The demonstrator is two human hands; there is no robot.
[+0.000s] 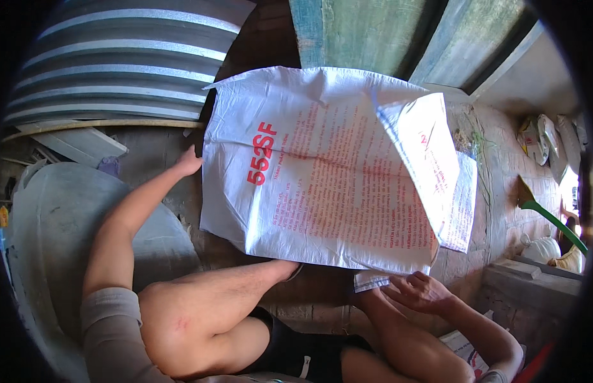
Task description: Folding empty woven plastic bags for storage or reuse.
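Note:
A large white woven sack point(322, 172) with red print is spread out in front of me, above my knees. Its right end is folded over in a pale flap point(424, 140), and another printed part shows beneath that. My left hand point(190, 161) is closed on the sack's left edge, the fingertips partly hidden behind it. At the lower right corner, my right hand point(421, 292) is closed on the sack's near edge, its fingers bent and pressed together. A small white piece with print point(371, 281) hangs beside the right fingers; whether it belongs to the sack is unclear.
Corrugated metal sheeting point(137, 60) stands at the far left, above a large grey rounded basin-like thing point(60, 223). A greenish wooden door point(373, 35) is behind the sack. At right are a green-handled tool point(551, 220), several filled bags point(551, 143) and a low ledge point(532, 277).

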